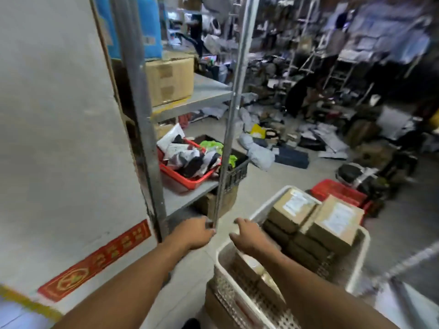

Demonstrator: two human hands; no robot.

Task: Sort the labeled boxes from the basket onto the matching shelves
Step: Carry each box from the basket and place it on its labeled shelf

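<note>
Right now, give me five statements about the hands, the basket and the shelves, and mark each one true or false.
1. The white basket holds cardboard boxes with white labels on top. True.
2. The left hand is carrying a box. False: it holds no box and sits by the metal shelf post.
3. The right hand is at the near-left rim of the basket. True.
4. The red tray on the shelf is filled with cardboard boxes. False: it holds loose bags and packets.
5. A large cardboard carton stands on the shelf above the red tray. True.
</note>
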